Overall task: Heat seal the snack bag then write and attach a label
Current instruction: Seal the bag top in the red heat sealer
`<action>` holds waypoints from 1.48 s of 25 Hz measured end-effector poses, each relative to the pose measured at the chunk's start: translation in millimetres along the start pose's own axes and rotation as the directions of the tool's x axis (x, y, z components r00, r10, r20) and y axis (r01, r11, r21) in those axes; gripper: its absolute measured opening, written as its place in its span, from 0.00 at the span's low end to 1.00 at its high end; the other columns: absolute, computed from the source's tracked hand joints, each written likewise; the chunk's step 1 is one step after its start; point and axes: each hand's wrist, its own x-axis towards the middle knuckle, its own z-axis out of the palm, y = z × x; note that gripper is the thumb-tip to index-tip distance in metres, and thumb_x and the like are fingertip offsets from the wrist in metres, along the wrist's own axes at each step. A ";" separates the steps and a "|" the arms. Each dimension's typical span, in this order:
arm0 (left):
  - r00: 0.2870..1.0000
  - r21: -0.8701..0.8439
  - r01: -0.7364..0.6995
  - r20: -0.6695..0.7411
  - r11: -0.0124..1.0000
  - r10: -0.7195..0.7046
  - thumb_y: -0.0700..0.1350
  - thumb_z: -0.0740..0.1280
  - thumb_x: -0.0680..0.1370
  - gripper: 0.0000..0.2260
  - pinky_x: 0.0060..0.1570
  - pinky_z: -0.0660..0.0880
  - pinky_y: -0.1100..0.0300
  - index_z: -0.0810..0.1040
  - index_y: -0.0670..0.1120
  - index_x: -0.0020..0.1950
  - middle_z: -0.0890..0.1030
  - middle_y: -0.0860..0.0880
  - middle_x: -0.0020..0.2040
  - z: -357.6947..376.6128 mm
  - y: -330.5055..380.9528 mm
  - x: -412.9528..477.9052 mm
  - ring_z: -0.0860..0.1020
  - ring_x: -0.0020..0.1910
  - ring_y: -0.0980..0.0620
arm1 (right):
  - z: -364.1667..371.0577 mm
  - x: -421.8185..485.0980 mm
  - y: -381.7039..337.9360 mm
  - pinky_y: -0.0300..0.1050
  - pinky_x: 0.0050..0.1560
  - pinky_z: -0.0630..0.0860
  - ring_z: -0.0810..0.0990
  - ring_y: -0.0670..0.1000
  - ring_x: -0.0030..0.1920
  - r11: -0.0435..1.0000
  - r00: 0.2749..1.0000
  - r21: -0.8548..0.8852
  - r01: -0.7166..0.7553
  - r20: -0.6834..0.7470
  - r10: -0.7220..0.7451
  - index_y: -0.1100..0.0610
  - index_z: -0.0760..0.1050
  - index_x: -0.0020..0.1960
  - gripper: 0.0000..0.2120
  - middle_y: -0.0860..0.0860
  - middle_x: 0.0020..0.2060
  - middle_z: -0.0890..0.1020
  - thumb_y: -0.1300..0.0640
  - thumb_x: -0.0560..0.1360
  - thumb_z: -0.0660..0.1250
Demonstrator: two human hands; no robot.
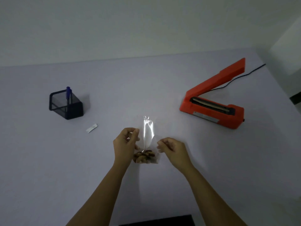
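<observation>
Left hand point(126, 144) and right hand point(171, 148) each pinch 1 side of the snack bag point(147, 136), guessing that keeps the nuts point(144, 154) low and the top flat for the sealer point(211, 101).

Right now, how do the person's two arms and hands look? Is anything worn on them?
Nothing worn is visible. The left forearm and the right forearm are bare down to the picture's bottom edge, and no sleeve shows. The left hand and the right hand are bare too: no glove, watch, bracelet or ring can be seen, though the light is dim.
</observation>
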 end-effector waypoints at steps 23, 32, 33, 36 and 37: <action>0.996 0.438 0.005 0.080 0.899 -0.044 0.49 0.69 0.74 0.11 0.42 0.74 0.53 0.77 0.41 0.44 0.80 0.44 0.39 -17.1 -46.0 54.8 0.78 0.40 0.46 | 35.2 55.2 13.2 0.27 0.38 0.71 0.76 0.42 0.35 0.949 0.992 -0.296 -0.112 -0.093 0.088 0.58 0.79 0.47 0.08 0.47 0.35 0.78 0.57 0.70 0.73; 0.998 0.447 -0.009 0.056 0.894 -0.018 0.53 0.66 0.76 0.21 0.54 0.74 0.51 0.72 0.41 0.64 0.80 0.41 0.49 -14.9 -47.6 53.0 0.77 0.51 0.43 | 30.1 52.2 6.0 0.26 0.38 0.71 0.76 0.42 0.37 0.953 0.992 -0.279 -0.117 -0.081 0.098 0.58 0.77 0.54 0.13 0.46 0.37 0.77 0.54 0.72 0.70; 0.998 0.451 -0.018 0.056 0.892 -0.008 0.54 0.65 0.76 0.22 0.54 0.74 0.50 0.72 0.41 0.65 0.80 0.42 0.50 -15.4 -47.3 52.9 0.77 0.51 0.43 | 28.9 51.6 3.7 0.29 0.40 0.72 0.76 0.43 0.38 0.951 0.990 -0.282 -0.124 -0.106 0.097 0.58 0.76 0.54 0.13 0.47 0.38 0.78 0.52 0.73 0.69; 0.999 0.442 -0.040 0.033 0.896 0.028 0.55 0.63 0.77 0.24 0.54 0.75 0.50 0.69 0.42 0.67 0.78 0.43 0.55 -20.1 -41.8 51.4 0.77 0.50 0.46 | 24.9 52.0 -5.9 0.37 0.43 0.73 0.77 0.46 0.40 0.939 0.978 -0.326 -0.112 -0.202 0.047 0.58 0.76 0.55 0.14 0.48 0.41 0.79 0.51 0.74 0.67; 0.999 0.423 -0.044 0.013 0.905 0.042 0.55 0.62 0.77 0.24 0.53 0.75 0.51 0.69 0.42 0.67 0.78 0.43 0.56 -23.0 -38.4 50.3 0.77 0.49 0.47 | 24.4 52.9 -10.8 0.38 0.43 0.73 0.78 0.47 0.40 0.933 0.974 -0.347 -0.093 -0.224 0.014 0.58 0.76 0.55 0.13 0.49 0.41 0.79 0.51 0.75 0.66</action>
